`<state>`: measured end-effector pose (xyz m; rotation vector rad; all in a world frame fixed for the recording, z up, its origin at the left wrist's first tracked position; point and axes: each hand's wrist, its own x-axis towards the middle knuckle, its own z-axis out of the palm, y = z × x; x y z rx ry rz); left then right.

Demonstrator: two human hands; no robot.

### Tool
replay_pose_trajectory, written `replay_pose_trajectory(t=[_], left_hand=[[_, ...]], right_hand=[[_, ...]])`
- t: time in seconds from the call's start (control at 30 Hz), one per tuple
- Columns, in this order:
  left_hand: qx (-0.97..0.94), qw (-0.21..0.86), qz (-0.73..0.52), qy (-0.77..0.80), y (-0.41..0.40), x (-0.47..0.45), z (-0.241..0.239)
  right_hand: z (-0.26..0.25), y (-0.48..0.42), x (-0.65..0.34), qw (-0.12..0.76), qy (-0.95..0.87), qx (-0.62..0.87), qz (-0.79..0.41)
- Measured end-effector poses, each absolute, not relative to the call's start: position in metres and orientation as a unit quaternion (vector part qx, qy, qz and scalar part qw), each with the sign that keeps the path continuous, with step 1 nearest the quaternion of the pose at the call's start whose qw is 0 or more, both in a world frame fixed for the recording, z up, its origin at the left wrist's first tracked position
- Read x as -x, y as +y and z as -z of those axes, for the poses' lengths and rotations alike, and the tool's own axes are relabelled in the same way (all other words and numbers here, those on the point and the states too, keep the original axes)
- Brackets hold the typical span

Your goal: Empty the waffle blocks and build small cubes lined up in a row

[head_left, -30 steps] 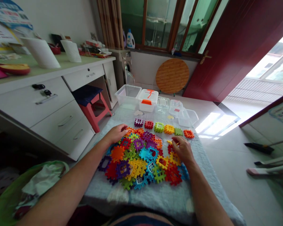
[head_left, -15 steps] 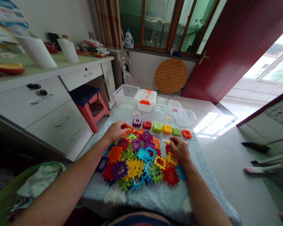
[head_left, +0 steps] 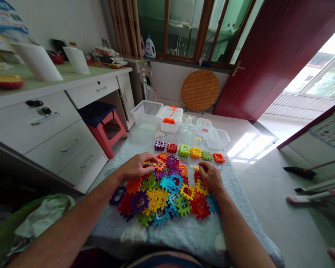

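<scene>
A heap of interlocking plastic building tiles (head_left: 158,199) in several colours covers the middle of the cloth. My left hand (head_left: 138,166) is over the far left side of the heap, thumb and fingers closed on an orange tile (head_left: 159,164). On the right, my right hand (head_left: 211,175) pinches a small yellow tile (head_left: 196,168), mostly hidden by the fingers, above red and yellow tiles. Beyond the heap runs a row of sorted stacks: purple (head_left: 160,145), red (head_left: 172,148), light green (head_left: 184,150), yellow (head_left: 195,152), green (head_left: 206,155) and orange (head_left: 219,158).
Behind the row stand an open clear bin (head_left: 147,111), a lidded box (head_left: 171,118) with orange clips, and smaller clear containers (head_left: 205,127). The pale blue tablecloth (head_left: 178,234) reaches the table edges. A red stool (head_left: 106,130) and white drawers (head_left: 69,145) are at the left.
My left hand has moved right and nearer over the heap, and an orange tile is now between its fingers. My right hand stays almost still with the yellow tile. The view has shifted slightly.
</scene>
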<state>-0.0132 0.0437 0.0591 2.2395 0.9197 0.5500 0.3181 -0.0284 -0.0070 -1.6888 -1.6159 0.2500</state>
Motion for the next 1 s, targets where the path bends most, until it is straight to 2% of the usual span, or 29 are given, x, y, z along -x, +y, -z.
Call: replay_pose_trajectory(t=[0.2,0.5,0.8,1.0], left_hand=[[-0.814,0.3,-0.215,0.448,0.066,-0.003,-0.065],[-0.834,0.265,-0.092,0.476,0.097,-0.043,-0.037],[-0.821,0.265,-0.111,0.493,0.098,-0.049,-0.028],[-0.832,0.286,-0.14,0.454,0.09,-0.055,-0.04]], right_hand=[[0.005,-0.029,-0.317,0.381,-0.639,0.66,-0.097],[0.003,-0.03,-0.316,0.376,-0.637,0.665,-0.102],[0.003,-0.031,-0.316,0.382,-0.635,0.665,-0.099],[0.001,-0.032,-0.316,0.382,-0.639,0.661,-0.094]])
